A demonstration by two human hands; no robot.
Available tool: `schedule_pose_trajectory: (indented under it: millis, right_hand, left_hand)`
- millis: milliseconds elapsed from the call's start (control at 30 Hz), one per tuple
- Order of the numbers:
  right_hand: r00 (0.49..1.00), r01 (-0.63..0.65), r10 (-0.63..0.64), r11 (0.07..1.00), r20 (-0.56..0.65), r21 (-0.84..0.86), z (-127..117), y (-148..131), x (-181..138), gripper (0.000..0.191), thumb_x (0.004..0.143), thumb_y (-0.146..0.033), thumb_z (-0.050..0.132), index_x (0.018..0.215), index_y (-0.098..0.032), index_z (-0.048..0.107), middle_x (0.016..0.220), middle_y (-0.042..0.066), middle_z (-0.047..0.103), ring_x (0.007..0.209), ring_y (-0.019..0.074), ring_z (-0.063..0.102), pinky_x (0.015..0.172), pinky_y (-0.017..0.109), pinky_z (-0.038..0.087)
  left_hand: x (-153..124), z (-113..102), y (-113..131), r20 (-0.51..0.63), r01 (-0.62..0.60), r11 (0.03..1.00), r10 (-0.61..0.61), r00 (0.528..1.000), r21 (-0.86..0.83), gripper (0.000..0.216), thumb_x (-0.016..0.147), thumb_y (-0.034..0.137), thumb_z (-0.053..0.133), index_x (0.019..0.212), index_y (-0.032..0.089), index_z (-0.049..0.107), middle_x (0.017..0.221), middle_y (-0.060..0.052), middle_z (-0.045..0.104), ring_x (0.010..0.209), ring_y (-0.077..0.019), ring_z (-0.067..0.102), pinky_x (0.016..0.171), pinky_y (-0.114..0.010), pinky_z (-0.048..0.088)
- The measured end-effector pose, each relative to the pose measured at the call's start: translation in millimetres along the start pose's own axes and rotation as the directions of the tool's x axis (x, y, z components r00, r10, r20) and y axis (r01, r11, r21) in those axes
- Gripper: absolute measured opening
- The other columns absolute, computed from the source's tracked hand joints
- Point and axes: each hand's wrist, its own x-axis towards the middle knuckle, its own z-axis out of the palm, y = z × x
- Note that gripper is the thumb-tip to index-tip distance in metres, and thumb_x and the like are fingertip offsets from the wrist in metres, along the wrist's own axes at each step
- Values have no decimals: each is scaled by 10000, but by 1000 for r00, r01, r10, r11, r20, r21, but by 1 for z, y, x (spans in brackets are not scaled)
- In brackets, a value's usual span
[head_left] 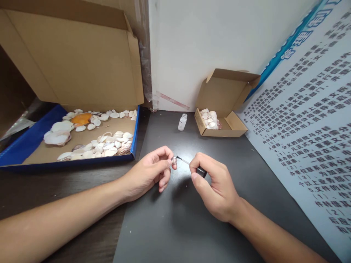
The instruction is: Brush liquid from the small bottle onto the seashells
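Small patterned piece (174, 160) partly covered by left hand (152, 170); detail too small to tell. Black handle (202, 172) mostly hidden in right hand (215, 182). Left forearm (68, 217) cut off at lower left corner, right forearm (270, 230) at bottom edge. Blue box (55, 165) and printed poster (309, 120) cropped at sides. Bottle (182, 123) lettering illegible.

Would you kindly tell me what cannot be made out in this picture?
In the head view:
Small striped object: partly covered by left hand, too small to identify.
Black handle: partly hidden by right hand.
Bottle: any print too small.
Poster: cut off by right edge.
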Motion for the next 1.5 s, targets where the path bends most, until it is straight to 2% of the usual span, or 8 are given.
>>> schedule_pose_trajectory:
  millis: [133, 300, 433, 567, 1000, 1133, 1300, 1500]
  right_hand:
    - [999, 19, -20, 1000, 50, 12, 1, 0, 0, 121, 810, -116, 452, 716, -191, 436, 650, -42, 433, 577, 90, 393, 553, 231, 327]
    - [1000, -24, 24, 1000, -4, -9, 0, 0, 0, 123, 809, -106, 446, 719, -190, 441, 659, -38, 445, 590, 90, 409, 562, 227, 335]
    - [998, 36, -37, 999, 41, 32, 0, -1, 0, 124, 809, -118, 451, 712, -193, 432, 652, -41, 435, 583, 91, 402, 559, 229, 334]
    - [1000, -13, 14, 1000, 15, -6, 0, 0, 1, 123, 808, -111, 451, 716, -193, 441, 648, -41, 439, 574, 93, 399, 550, 232, 330]
    - [1000, -14, 14, 1000, -2, -10, -1, -3, 2, 129, 799, -117, 440, 705, -204, 433, 641, -36, 441, 569, 103, 407, 539, 238, 342]
    - [998, 26, -27, 999, 56, 19, 0, -3, 1, 123, 789, -118, 450, 701, -202, 431, 638, -39, 440, 561, 97, 398, 537, 236, 336]
    - [999, -31, 31, 999, -10, -26, 0, -2, 1, 127, 796, -112, 439, 706, -201, 435, 637, -38, 442, 570, 101, 403, 541, 237, 335]
    - [1000, 2, -2, 1000, 25, -7, 1, -2, 1, 124, 785, -108, 448, 703, -200, 436, 637, -40, 443, 564, 97, 402, 539, 235, 335]
  left_hand:
    - [1, -1, -1, 2, -3, 1000, 3, 1000, 3, 125, 911, 197, 547, 845, 182, 442, 769, 52, 574, 389, -10, 450, 372, -143, 416]
    - [1, -1, -1, 3, 1, 1000, -1, 1000, -2, 148, 907, 224, 572, 846, 182, 444, 772, 55, 569, 387, -11, 453, 373, -152, 427]
    - [1, -1, 0, 6, 0, 1000, 0, 1000, -2, 155, 899, 238, 583, 852, 184, 446, 772, 51, 582, 384, -14, 457, 374, -155, 428]
    - [1, -1, -1, 4, 2, 1000, -2, 1000, 12, 165, 897, 251, 588, 844, 184, 447, 761, 53, 579, 387, -18, 458, 379, -158, 424]
    - [1, -1, -3, 9, -15, 999, 15, 1000, 47, 174, 905, 245, 582, 813, 190, 444, 515, 106, 402, 418, -28, 320, 409, -128, 349]
    - [2, -3, -5, 31, -29, 996, 26, 999, 82, 179, 917, 272, 574, 837, 201, 432, 502, 108, 405, 416, -33, 325, 418, -134, 344]
    - [1, -4, -6, 46, -36, 995, 31, 998, 97, 206, 925, 297, 575, 831, 203, 419, 491, 114, 396, 414, -32, 316, 427, -137, 345]
    - [1, -4, -7, 40, -31, 994, 27, 999, 105, 212, 920, 311, 590, 839, 208, 424, 497, 113, 396, 418, -38, 320, 430, -144, 344]
